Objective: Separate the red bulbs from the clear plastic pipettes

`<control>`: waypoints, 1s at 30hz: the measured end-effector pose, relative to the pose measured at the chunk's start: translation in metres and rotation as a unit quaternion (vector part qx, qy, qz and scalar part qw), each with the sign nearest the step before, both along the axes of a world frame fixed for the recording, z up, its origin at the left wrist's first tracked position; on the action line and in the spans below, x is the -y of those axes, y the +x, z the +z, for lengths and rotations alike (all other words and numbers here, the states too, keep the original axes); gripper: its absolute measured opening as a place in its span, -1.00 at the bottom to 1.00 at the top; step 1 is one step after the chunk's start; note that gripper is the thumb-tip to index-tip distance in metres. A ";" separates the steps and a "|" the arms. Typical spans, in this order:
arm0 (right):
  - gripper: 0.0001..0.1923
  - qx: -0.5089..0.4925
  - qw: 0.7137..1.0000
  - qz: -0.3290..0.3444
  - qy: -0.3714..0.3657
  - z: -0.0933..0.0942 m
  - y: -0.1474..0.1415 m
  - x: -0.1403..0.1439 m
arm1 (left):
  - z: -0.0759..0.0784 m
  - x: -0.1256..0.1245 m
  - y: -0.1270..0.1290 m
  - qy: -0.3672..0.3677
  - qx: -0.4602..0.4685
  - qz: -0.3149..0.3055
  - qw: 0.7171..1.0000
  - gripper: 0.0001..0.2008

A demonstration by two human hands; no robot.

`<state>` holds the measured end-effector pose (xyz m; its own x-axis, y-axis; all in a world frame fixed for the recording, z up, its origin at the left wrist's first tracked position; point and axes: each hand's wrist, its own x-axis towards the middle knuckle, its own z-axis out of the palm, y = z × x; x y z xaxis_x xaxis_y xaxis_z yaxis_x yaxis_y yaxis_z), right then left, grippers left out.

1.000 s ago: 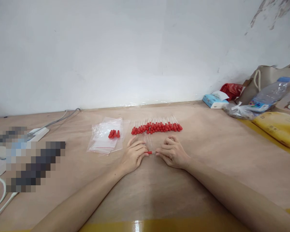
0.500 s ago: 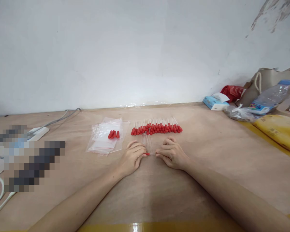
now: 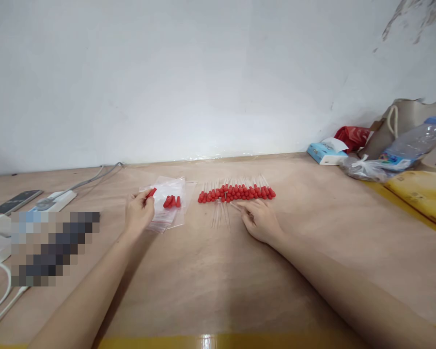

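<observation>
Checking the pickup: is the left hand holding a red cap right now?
Yes, the left hand pinches a red cap at its fingertips, over the clear bags.

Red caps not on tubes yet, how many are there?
4: one pinched in the left hand, red cap; about three lie in a clump on the plastic bags. More may hide there.

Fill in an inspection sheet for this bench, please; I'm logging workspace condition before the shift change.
Surface: brown table, yellow strip at near edge.
Job's things: row of red-capped tubes; bare clear tubes before it; loose red caps on clear bags.
Clutter: water bottle, tissue pack, yellow package at right.
Grippers: left hand pinches a red cap; right hand rests beside the bare tubes.
Cables: grey cable and power strip at left.
Surroundings: white wall.
</observation>
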<state>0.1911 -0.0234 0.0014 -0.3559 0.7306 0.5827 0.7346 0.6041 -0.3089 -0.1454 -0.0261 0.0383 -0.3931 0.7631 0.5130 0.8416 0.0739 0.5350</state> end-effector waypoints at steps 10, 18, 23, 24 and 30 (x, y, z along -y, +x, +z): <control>-0.82 0.036 0.998 -0.032 0.028 -0.002 -0.018 0.006 | 0.000 0.007 0.006 -0.003 -0.161 -0.019 0.987 -0.66; -0.71 0.052 0.998 0.010 0.021 0.001 -0.018 0.011 | 0.002 -0.001 0.085 -0.024 -0.271 -0.175 0.946 -0.74; -0.63 0.052 0.998 0.025 0.019 0.002 -0.017 0.012 | -0.009 -0.022 0.101 -0.055 -0.237 -0.168 0.955 -0.74; -0.63 0.051 0.998 0.028 0.018 0.003 -0.016 0.012 | -0.010 -0.025 0.101 -0.052 -0.215 -0.170 0.960 -0.76; -0.63 0.033 0.999 0.026 0.017 0.002 -0.016 0.012 | -0.019 -0.030 0.101 -0.017 -0.116 -0.140 0.983 -0.76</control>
